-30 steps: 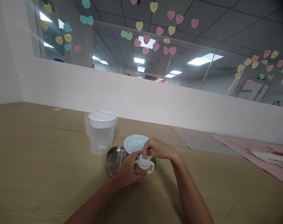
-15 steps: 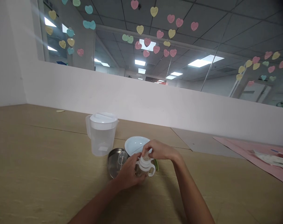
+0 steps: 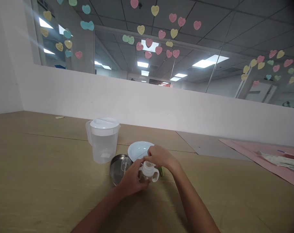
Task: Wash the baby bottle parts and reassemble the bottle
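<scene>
A baby bottle (image 3: 147, 176) with a white collar, side handles and a clear nipple (image 3: 149, 164) stands upright between my hands. My left hand (image 3: 132, 179) is closed round the left side of its body. Just behind and above the nipple, my right hand (image 3: 161, 157) has its fingers curled together; whatever they pinch is hidden. Left of the bottle is a round steel dish (image 3: 114, 168), and a clear plastic dome-shaped cap (image 3: 125, 164) with a thin stem lies in it. Behind my hands sits a white bowl (image 3: 138, 149), partly covered by my right hand.
A lidded clear pitcher (image 3: 104, 145) of water stands at the back left. Something green (image 3: 161, 171) shows beside the bottle. A pink sheet (image 3: 246, 155) with a plastic packet (image 3: 280, 163) lies at the far right. A white wall (image 3: 147, 106) borders the table.
My right hand's fingers have shifted from over the nipple to behind it, so more of the nipple shows. The view has turned slightly. My left hand keeps its hold on the bottle.
</scene>
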